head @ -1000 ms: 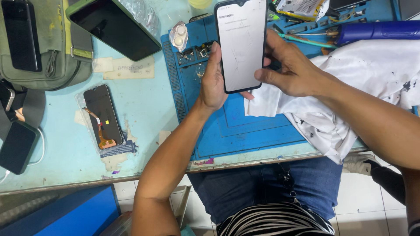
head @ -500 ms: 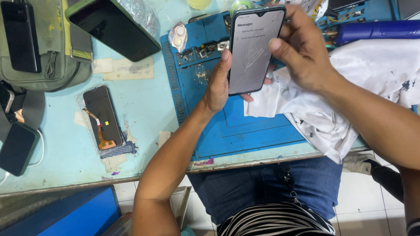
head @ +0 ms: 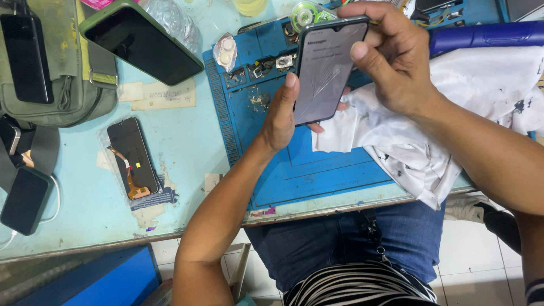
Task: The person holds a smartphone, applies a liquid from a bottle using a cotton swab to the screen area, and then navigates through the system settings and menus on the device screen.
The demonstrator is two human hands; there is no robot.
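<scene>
Head view, looking down at a repair bench. A smartphone (head: 327,71) with a lit, cracked screen is held above the blue work mat (head: 317,170), at about 12 o'clock from the person's lap. Its long axis runs from roughly 1 o'clock (top edge, with the notch) to 7 o'clock (bottom edge), tilted slightly from upright.

The left hand (head: 281,116) lies at 8 o'clock from the phone and clasps its lower left edge, thumb on the near side and fingertips showing behind the lower right corner; the grip is narrow and closed on the phone's body. The right hand (head: 391,56) lies at 3 o'clock and wraps the upper right edge, its thumb (head: 362,54) resting over the glass near the right border. Both hands touch the phone; the left carries the lower end, the right the upper.

A stained white cloth (head: 453,113) lies on the mat just beneath and at 4 o'clock. A bare display panel with flex cable (head: 132,156) rests well apart at 9 o'clock.
</scene>
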